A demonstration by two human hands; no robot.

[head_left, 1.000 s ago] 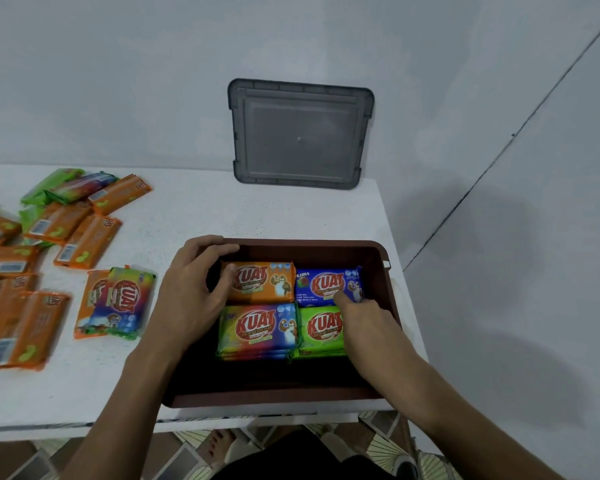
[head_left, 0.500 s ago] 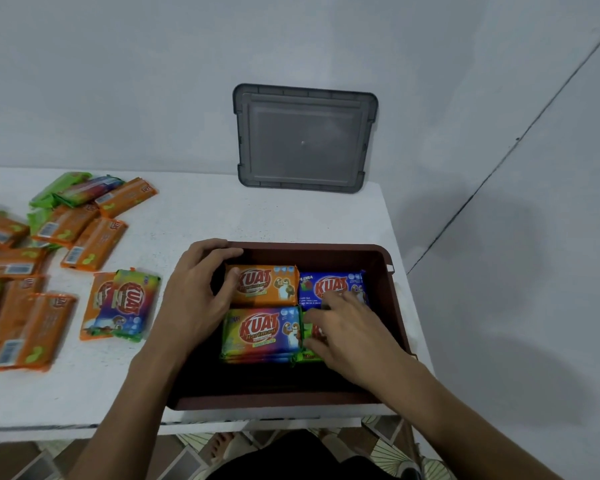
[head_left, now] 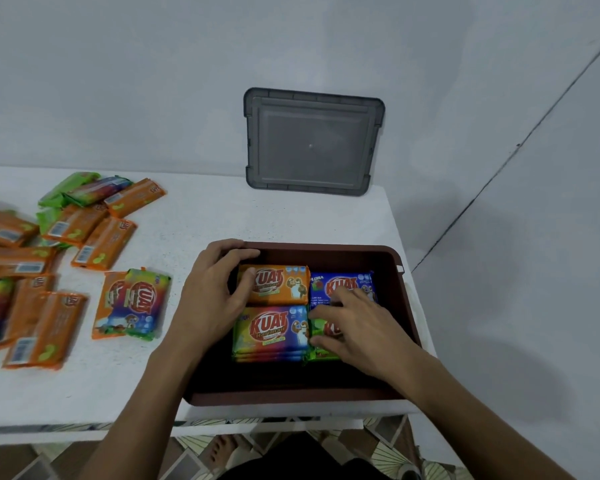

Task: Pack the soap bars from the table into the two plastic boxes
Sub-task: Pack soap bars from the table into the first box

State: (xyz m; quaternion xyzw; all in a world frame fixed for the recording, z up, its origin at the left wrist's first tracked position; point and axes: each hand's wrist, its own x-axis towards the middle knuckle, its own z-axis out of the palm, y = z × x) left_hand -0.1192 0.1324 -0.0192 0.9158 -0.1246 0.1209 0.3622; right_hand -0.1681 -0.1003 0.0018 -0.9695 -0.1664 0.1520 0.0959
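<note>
A brown plastic box sits at the table's near right corner. It holds an orange soap bar, a blue one, a rainbow stack and a green bar that is mostly covered. My left hand is at the box's far left corner, thumb on the orange bar's left end and fingers curled behind it. My right hand lies over the green bar, fingers across its top and thumb at its near edge. Only one box is in view.
Many loose soap bars, mostly orange, lie on the left of the white table. A rainbow bar on an orange one lies just left of the box. A grey lid leans on the wall behind. Table edges run close to the box's right and near sides.
My right hand has moved from the blue bar's edge leftward and down onto the green bar, covering it. My left hand has stayed on the orange bar.
</note>
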